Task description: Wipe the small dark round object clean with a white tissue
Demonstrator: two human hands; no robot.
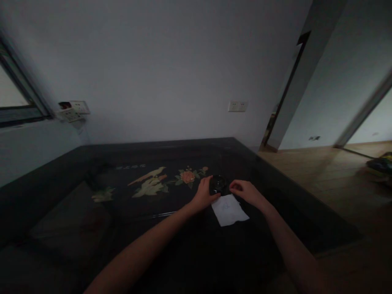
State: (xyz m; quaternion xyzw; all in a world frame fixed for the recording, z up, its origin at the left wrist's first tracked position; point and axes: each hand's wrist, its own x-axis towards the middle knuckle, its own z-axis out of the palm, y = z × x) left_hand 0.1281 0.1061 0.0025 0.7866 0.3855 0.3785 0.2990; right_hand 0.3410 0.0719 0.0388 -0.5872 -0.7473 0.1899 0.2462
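Note:
On the dark tabletop sits a small, round, glossy dish point(218, 184), dark or see-through; its exact kind is hard to tell in this dim light. My left hand point(203, 192) curves around its left side, thumb at the near edge and fingers at the far edge. Just right of the dish, my right hand point(245, 191) has its fingers curled in and the thumb and fingertips pressed together. Whatever is in that pinch, if anything, is too small to see. A white paper point(229, 210) with faint bluish marks lies flat directly in front of the dish.
The dark, glossy table point(171, 153) bears a bird-and-flower picture point(150, 183) to the left of my hands. Behind it rises a pale wall with a double socket point(238, 106). More sockets point(79, 107) are near the window at left. Wooden floor point(306, 171) extends to the right.

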